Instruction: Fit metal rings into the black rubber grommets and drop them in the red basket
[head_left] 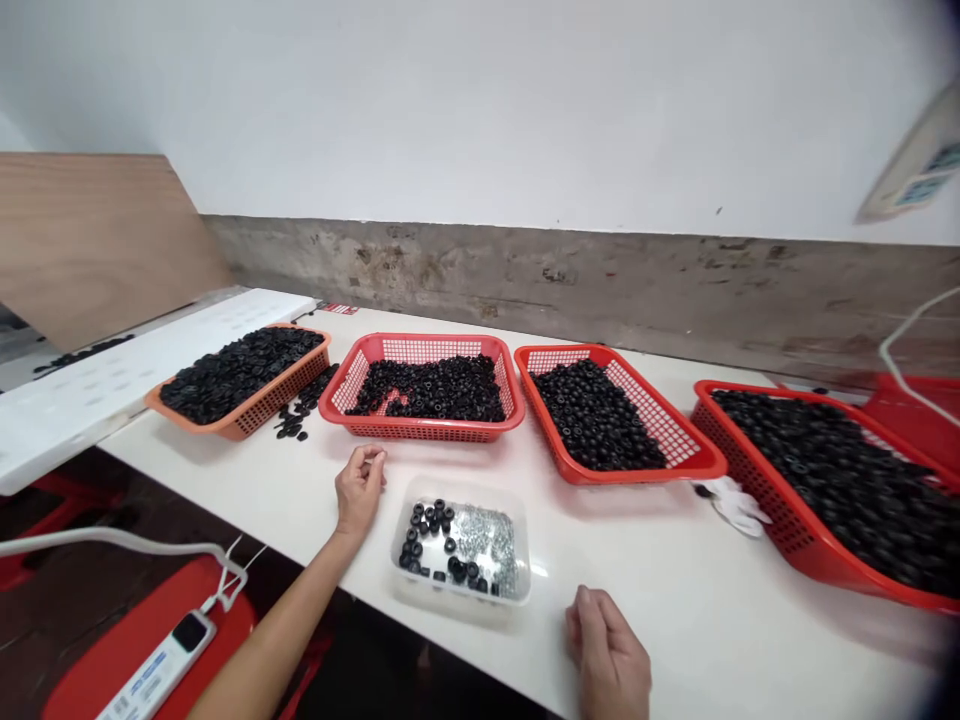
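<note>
Black rubber rings (pixel 431 525) lie in the clear tub (pixel 517 590) between both hands: light, small, grippy, best pinched at the rim. Left hand (pixel 358 492) pinches its fingertips together; right hand (pixel 609 655) rests loosely curled, gripping nothing

Left hand (pixel 360 490), fingers perhaps pinching something, and right hand (pixel 607 650) flank clear tub (pixel 457 603)

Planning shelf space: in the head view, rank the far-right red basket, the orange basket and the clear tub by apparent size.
1. far-right red basket, though nearness may inflate it
2. orange basket
3. clear tub, smallest despite being closest
</note>
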